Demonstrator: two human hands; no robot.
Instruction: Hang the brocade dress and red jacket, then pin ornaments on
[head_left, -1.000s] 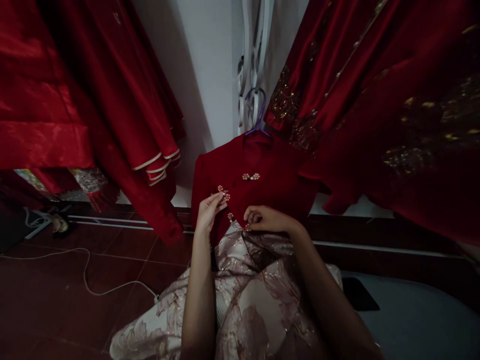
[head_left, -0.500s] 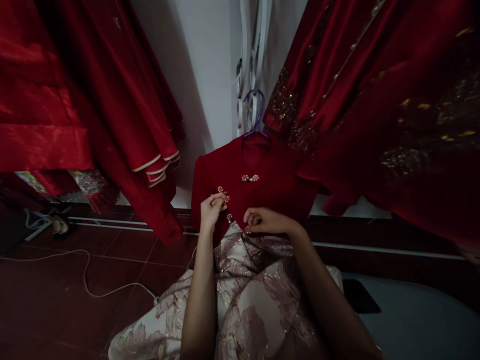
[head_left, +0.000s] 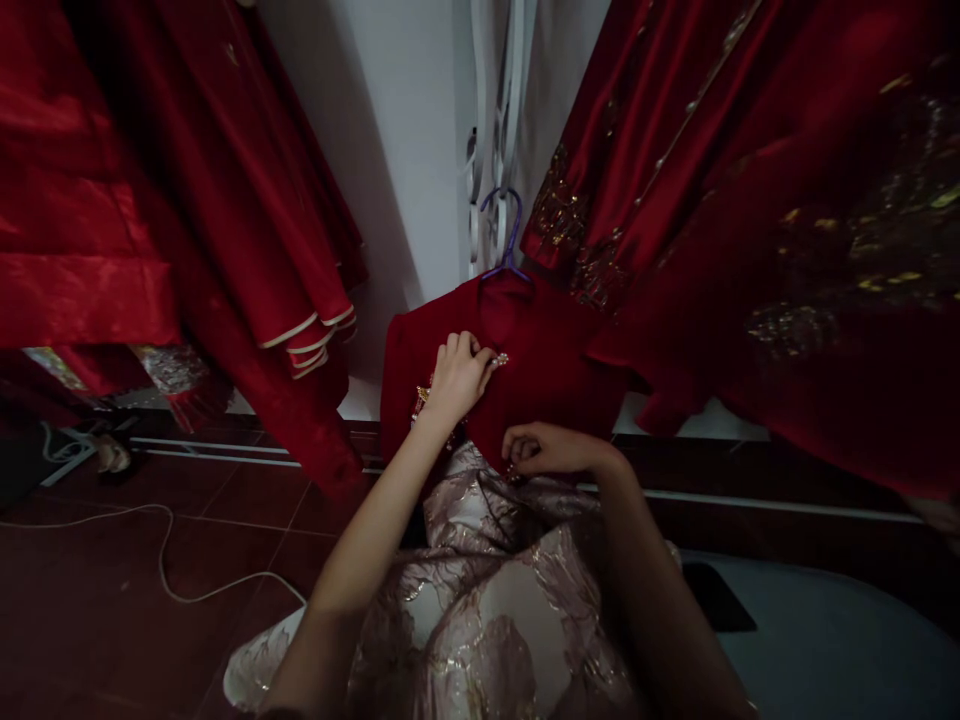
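A red jacket (head_left: 566, 375) hangs on a purple hanger (head_left: 510, 235), its lower front parted. My left hand (head_left: 459, 380) is at the upper front, thumb and fingers pinched at a jewelled clasp (head_left: 502, 360) below the collar; the fingers cover part of it. Beside that wrist, a gold and beaded ornament (head_left: 421, 400) shows on the jacket. My right hand (head_left: 551, 449) is lower down with curled fingers, pinching the front edge by another small jewelled clasp (head_left: 513, 473). That clasp is mostly in shadow.
Red garments (head_left: 277, 250) hang at the left, and gold-embroidered ones (head_left: 810, 250) at the right. A white scrolled metal stand (head_left: 480, 100) holds the hanger. Patterned shiny fabric (head_left: 517, 620) covers my lap. A white cable (head_left: 169, 565) and shoes (head_left: 111, 455) lie on the tiled floor.
My left hand has moved up and to the right, from the side ornaments to the clasp below the collar. My right hand stays at the lower front edge, shifted slightly in view.
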